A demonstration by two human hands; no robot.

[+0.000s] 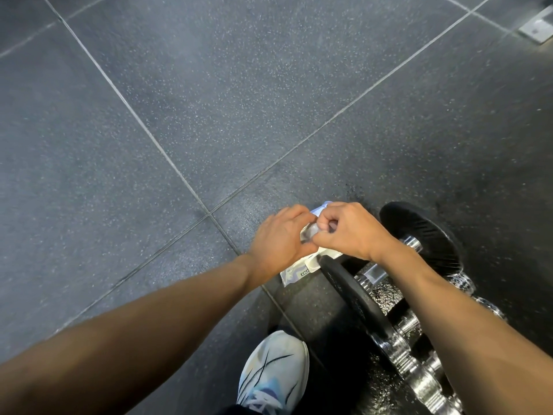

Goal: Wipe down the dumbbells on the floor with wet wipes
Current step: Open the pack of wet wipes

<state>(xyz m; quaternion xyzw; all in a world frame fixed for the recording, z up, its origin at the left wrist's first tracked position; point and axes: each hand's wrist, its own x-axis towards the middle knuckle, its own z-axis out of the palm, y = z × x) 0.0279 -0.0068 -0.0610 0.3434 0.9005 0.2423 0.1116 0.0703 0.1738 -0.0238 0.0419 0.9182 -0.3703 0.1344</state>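
Note:
A white wet-wipes pack (294, 272) with blue print lies on the dark floor, mostly covered by my hands. My left hand (276, 239) holds the pack from the left. My right hand (348, 229) pinches something pale at the top of the pack, fingers curled. Just right of the pack lie dumbbells with black plates and chrome bars: one plate (356, 298) close to the pack, another plate (419, 235) farther right, partly behind my right forearm.
Dark speckled rubber floor tiles (209, 100) with pale seams stretch ahead and to the left. My white and blue shoe (273, 372) stands at the bottom, left of the dumbbells. A pale metal object (537, 26) sits at the top right corner.

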